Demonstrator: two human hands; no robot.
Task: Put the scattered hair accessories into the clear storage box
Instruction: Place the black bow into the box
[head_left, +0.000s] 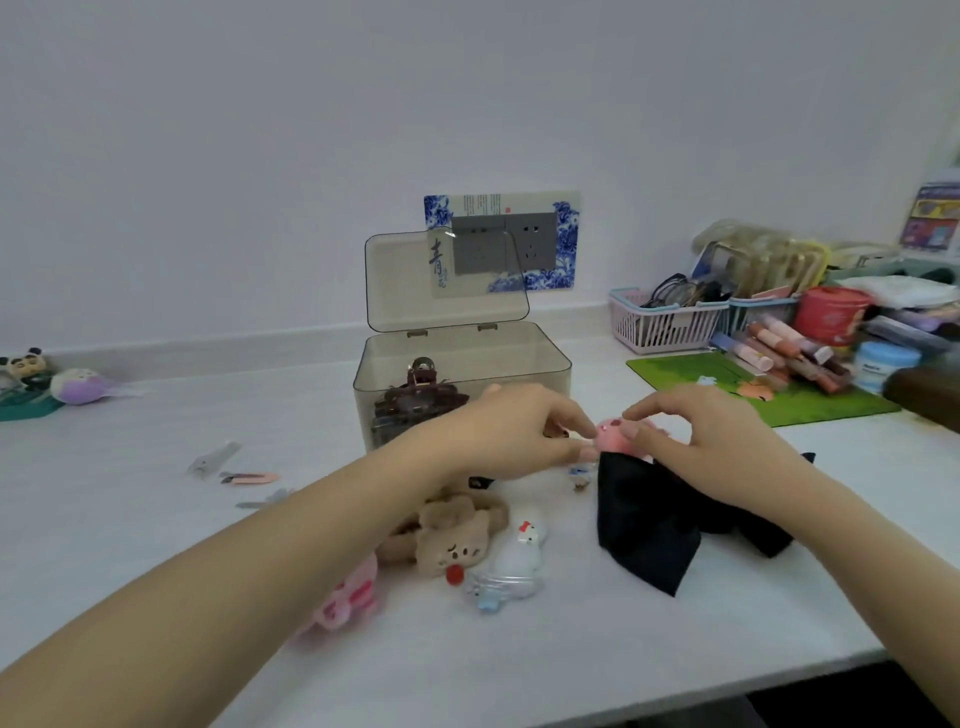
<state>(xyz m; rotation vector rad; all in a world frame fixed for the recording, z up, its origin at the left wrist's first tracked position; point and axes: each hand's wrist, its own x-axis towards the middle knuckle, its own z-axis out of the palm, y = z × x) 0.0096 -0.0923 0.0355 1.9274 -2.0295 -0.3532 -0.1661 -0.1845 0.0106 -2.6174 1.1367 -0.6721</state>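
On the white table (156, 519), small flat clips (249, 477) are seen lying loose at the left. Further right, a clear storage box (462, 364) stands with its lid raised; a dark claw clip (415, 400) is already inside. In front of it, a bear scrunchie (452, 540) and a white clip (514, 556) remain scattered. A small pink accessory (613, 435) is pinched between the fingers of the left hand (509, 436) and the right hand (722, 431), just before the box and above a black bow (660, 525). The picking-up step seems under way; next, a lift over the rim is called for.
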